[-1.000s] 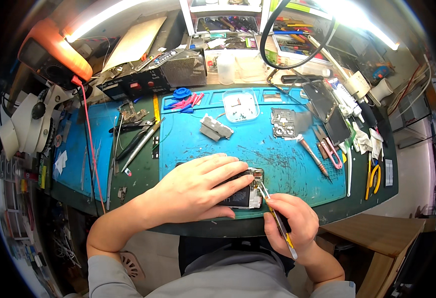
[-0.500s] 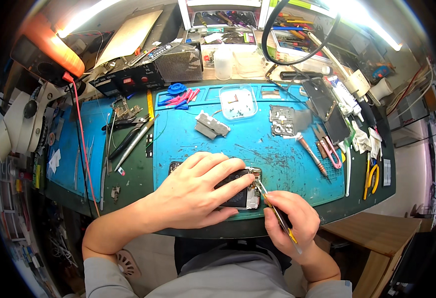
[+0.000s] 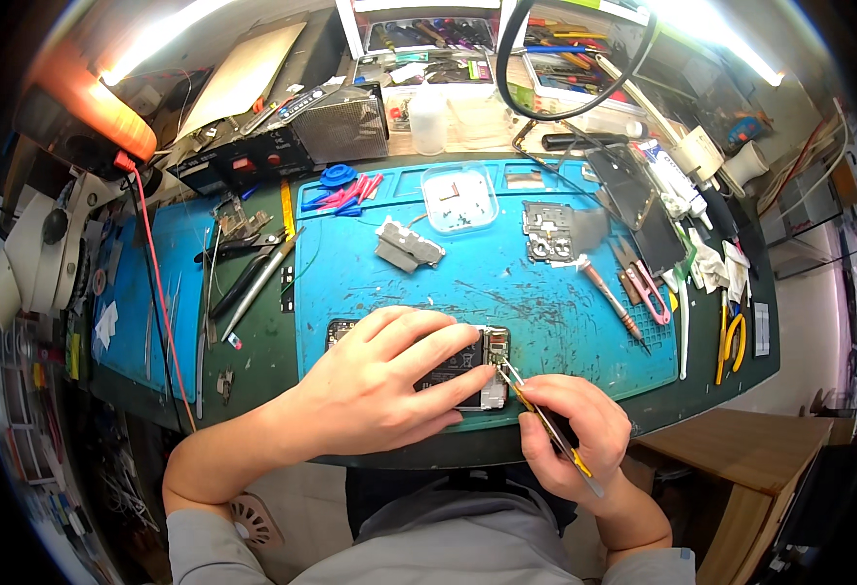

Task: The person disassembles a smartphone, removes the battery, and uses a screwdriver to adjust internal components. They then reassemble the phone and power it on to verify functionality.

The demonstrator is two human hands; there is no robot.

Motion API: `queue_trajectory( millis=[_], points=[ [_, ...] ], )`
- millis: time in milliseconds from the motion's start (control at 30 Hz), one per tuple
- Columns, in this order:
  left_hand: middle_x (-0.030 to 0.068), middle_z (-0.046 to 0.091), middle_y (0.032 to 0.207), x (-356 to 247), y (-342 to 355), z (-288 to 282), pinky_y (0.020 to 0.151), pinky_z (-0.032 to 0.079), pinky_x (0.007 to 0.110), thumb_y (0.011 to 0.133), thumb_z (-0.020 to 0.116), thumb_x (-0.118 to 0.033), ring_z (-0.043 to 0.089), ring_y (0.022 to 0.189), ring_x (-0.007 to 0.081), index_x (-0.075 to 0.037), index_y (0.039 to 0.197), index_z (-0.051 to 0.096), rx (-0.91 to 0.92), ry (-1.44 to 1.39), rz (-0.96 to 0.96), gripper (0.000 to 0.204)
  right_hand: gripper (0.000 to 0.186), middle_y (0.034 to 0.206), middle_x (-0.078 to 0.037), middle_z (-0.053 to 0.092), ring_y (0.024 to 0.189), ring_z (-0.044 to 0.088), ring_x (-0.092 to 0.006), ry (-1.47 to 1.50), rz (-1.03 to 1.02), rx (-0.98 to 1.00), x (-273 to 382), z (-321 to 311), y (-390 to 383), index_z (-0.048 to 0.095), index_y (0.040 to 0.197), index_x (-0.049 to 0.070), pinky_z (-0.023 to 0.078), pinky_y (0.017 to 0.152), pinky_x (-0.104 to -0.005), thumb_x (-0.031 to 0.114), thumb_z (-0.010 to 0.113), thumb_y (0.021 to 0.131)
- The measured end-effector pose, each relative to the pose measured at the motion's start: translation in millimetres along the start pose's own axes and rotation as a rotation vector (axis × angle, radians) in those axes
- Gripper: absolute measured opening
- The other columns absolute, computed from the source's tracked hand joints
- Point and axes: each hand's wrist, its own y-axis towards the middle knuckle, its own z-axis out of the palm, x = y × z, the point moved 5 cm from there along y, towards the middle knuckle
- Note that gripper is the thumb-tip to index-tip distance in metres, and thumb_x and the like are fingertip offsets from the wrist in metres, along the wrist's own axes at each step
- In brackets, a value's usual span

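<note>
An opened smartphone (image 3: 495, 392) lies sideways on the blue mat, its black battery and the circuit board at its right end showing. My left hand (image 3: 379, 380) rests across the phone with its fingers stretched out, covering much of its left part. Two fingertips reach the edge of the board. In my right hand (image 3: 584, 419) is a pair of tweezers (image 3: 584, 468) with yellow on the handle, pinched between thumb and fingers. Their tips meet the phone's right end close to my left fingertips. Whether anything sits between the tips is too small to tell.
Beyond the phone on the blue mat (image 3: 370, 283) lie a grey metal part (image 3: 409, 244), a clear plastic box (image 3: 463, 230) with tiny pieces, and a phone frame (image 3: 548, 234). Rightward are a brown-handled tool (image 3: 606, 297) and pink scissors (image 3: 651, 292). Tweezers (image 3: 262, 283) lie left.
My left fingers have shifted slightly left and down, uncovering more of the board's upper part. The tweezers stay at the phone's right end. The whole view has shifted slightly.
</note>
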Motion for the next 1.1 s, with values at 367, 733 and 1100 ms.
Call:
queue_trajectory(
  millis=[367, 733, 1100],
  points=[
    [0.0119, 0.062, 0.139, 0, -1, -1, 0.101, 0.055, 0.048, 0.076, 0.088, -0.028, 0.064, 0.122, 0.0317, -0.018, 0.133, 0.073, 0.0, 0.005, 0.008, 0.06, 0.038, 0.108, -0.012, 0.077, 0.084, 0.076, -0.0247, -0.22, -0.15, 0.015, 7, 8, -5, 0.075, 0.116, 0.003, 0.059, 0.067, -0.033, -0.002, 0.081, 0.079],
    [0.0125, 0.063, 0.138, 0, 0, -3, 0.102, 0.056, 0.047, 0.075, 0.088, -0.027, 0.066, 0.121, 0.0316, -0.017, 0.131, 0.073, -0.008, 0.006, 0.011, 0.059, 0.028, 0.114, -0.009, 0.074, 0.089, 0.073, -0.0175, -0.529, -0.362, 0.057, 12, 19, -19, 0.078, 0.118, 0.006, 0.057, 0.069, -0.028, 0.011, 0.073, 0.091],
    [0.0121, 0.064, 0.137, 0, 0, -3, 0.102, 0.057, 0.046, 0.076, 0.088, -0.027, 0.066, 0.121, 0.0317, -0.017, 0.13, 0.074, -0.011, 0.003, 0.011, 0.057, 0.039, 0.124, -0.009, 0.072, 0.104, 0.069, -0.0189, -0.635, -0.329, 0.146, 16, 24, -25, 0.077, 0.126, 0.005, 0.056, 0.083, -0.0313, 0.037, 0.062, 0.107]
  ],
)
